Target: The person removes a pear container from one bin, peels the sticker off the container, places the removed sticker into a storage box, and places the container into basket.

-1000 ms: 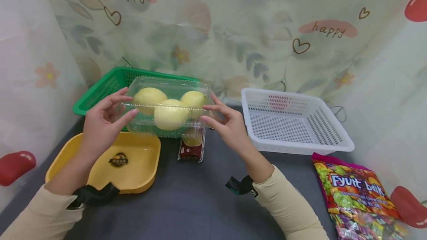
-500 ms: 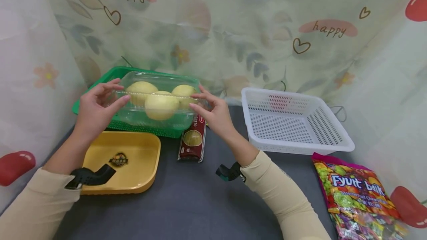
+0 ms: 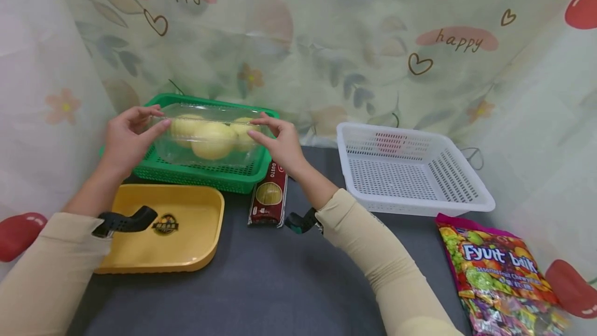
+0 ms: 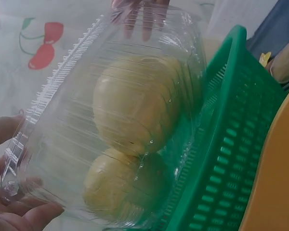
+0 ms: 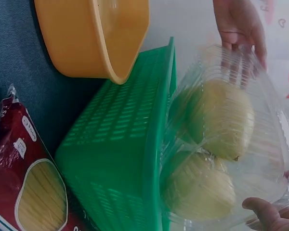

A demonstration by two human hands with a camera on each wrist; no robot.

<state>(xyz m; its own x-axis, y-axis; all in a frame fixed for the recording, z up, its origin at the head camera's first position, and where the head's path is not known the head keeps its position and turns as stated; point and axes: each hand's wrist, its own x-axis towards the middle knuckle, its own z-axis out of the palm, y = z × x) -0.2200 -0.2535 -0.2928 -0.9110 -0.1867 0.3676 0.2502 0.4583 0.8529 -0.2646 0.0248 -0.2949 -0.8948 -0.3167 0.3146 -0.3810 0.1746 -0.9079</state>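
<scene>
Both hands hold a clear plastic clamshell box (image 3: 170, 150) by its two short ends, over the green basket (image 3: 242, 183). Inside the box lie three pale yellow round fruits (image 3: 212, 141), whose exact kind I cannot tell. My left hand (image 3: 128, 136) pinches the left end, thumb towards the front; in the left wrist view its fingers (image 4: 38, 214) bend around the box's corner. At the right end, my right hand (image 3: 281, 144) grips the edge between thumb and fingers. From the right wrist view, the box (image 5: 265, 144) appears at the basket's rim, partly within it.
A yellow tray (image 3: 196, 245) stands in front of the green basket. Beside the basket lies a dark red pasta packet (image 3: 269, 204). To the right are a white basket (image 3: 420, 209) and a colourful candy bag (image 3: 503, 268). A patterned curtain (image 3: 317, 56) hangs behind.
Both hands have carried the box of fruits left, from partly beyond the green basket's front right to over the basket. It now looks lower relative to the basket. The pasta packet is more exposed.
</scene>
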